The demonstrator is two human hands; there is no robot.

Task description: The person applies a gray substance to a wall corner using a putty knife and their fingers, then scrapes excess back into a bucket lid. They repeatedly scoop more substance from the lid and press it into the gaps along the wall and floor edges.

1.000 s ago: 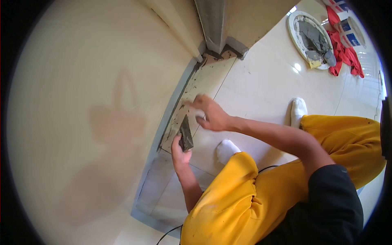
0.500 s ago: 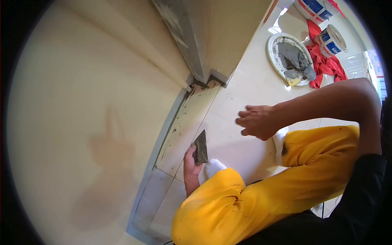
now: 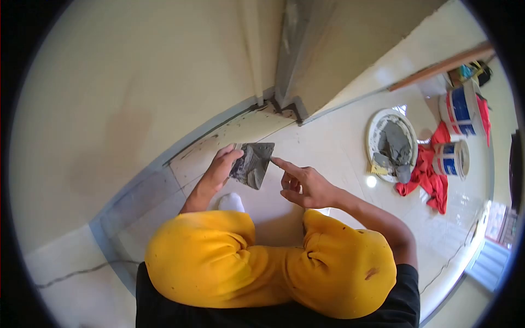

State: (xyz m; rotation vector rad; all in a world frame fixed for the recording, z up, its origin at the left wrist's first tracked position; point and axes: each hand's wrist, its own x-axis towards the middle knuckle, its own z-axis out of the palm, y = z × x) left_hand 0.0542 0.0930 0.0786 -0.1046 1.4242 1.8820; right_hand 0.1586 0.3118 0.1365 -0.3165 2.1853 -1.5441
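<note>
My left hand [image 3: 220, 167] grips a wide putty knife [image 3: 267, 148] by its handle end, thumb on top. Wet grey mortar [image 3: 252, 170] covers much of the flat blade. My right hand [image 3: 309, 186] holds nothing; its index finger stretches out to the blade's right edge, its tip at or touching it, while the other fingers are loosely bent. Beyond both hands, a strip of floor tile [image 3: 224, 138] smeared with grey specks runs along the wall to the door frame [image 3: 285, 65].
Right of my hands stands a round white tub [image 3: 374, 128] of grey mortar, with a yellow scraper [image 3: 377, 168] at its rim. Beside it lie a red cloth [image 3: 424, 172], a small bucket [image 3: 451, 158] and a larger bucket [image 3: 460, 112]. A cable [image 3: 76, 273] crosses the floor at left.
My view has swung round to the right. The putty knife has turned, showing its mortar-covered face, and my right hand has come to its edge with the index finger out.
</note>
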